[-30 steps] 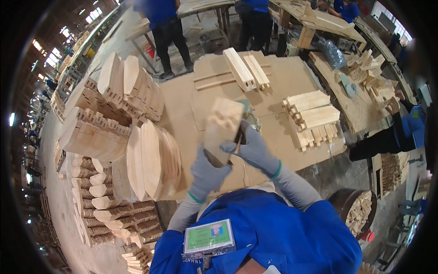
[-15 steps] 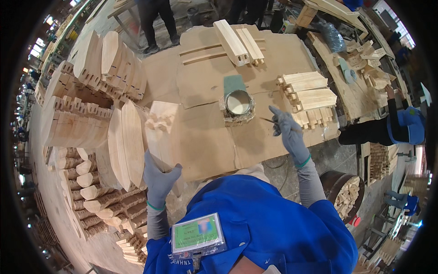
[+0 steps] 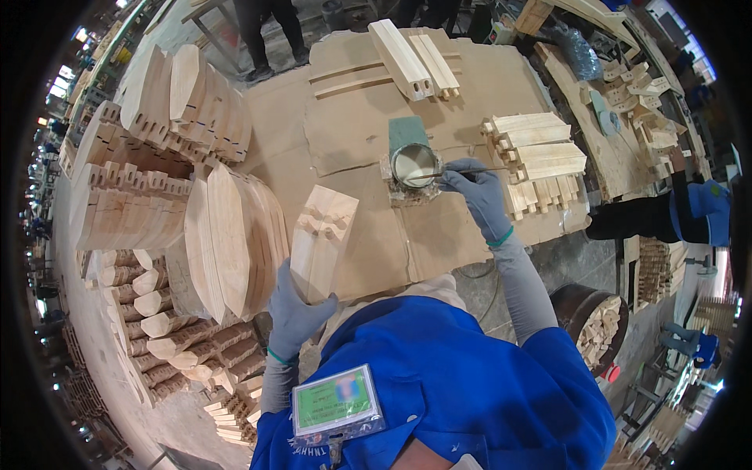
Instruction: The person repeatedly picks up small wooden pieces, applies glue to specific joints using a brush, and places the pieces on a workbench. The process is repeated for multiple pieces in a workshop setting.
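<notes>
My gloved left hand point(image 3: 298, 317) is closed round the near end of a pale wooden piece point(image 3: 319, 247), which has notches and holes cut near its far end. My gloved right hand point(image 3: 475, 196) pinches a thin stick point(image 3: 462, 171). The stick's tip reaches into a round pot point(image 3: 416, 166) of whitish, creamy liquid. That pot sits on a crusted block, with a green flat piece point(image 3: 406, 131) standing behind it. Both gloves are grey with green cuffs. The fingertips of my right hand are close beside the pot's rim.
Cardboard point(image 3: 352, 141) covers the table. Stacked curved wooden pieces point(image 3: 235, 235) stand at the left, and tenoned wooden bars point(image 3: 544, 153) lie at the right. Two thicker bars point(image 3: 399, 59) rest on thin strips at the back. A barrel of offcuts point(image 3: 599, 337) stands at lower right; a co-worker point(image 3: 693, 211) is beyond.
My right hand has moved left, bringing the stick's tip into the pot. My left hand has drawn the wooden piece right, away from the stack at the left.
</notes>
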Demonstrator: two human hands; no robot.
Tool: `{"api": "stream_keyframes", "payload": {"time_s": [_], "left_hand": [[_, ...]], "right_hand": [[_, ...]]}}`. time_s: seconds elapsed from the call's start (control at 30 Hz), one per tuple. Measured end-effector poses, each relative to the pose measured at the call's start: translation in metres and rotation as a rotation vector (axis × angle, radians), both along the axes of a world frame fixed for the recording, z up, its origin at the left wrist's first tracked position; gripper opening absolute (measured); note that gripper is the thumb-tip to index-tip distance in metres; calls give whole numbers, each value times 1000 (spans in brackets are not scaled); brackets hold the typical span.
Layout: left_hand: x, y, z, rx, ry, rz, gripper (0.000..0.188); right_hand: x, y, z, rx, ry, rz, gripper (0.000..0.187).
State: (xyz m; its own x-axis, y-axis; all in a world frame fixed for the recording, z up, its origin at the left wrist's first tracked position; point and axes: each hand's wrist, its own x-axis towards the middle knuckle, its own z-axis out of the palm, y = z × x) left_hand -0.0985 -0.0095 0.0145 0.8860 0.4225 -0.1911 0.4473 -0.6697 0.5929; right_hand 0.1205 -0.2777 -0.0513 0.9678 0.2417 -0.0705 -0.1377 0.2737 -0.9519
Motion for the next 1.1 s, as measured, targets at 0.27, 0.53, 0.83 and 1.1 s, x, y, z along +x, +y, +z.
{"api": "stream_keyframes", "payload": {"time_s": [0.27,0.53,0.83,1.1], "left_hand": [[3,-2,3,25,8,-24,84],[18,-5,11,-96,53,-60,85],[28,-13,15,-152,-5,-136,92],[25,-13,21,-211,-67,-152,90]], "right_hand": [[-15,1,-24,-186,-13,-54,9],[-41,1,-11,244,235,-272,7],[-88,29,118,-64,-479,28,2],[-90,54,112,-257,-797,64,15]]}}
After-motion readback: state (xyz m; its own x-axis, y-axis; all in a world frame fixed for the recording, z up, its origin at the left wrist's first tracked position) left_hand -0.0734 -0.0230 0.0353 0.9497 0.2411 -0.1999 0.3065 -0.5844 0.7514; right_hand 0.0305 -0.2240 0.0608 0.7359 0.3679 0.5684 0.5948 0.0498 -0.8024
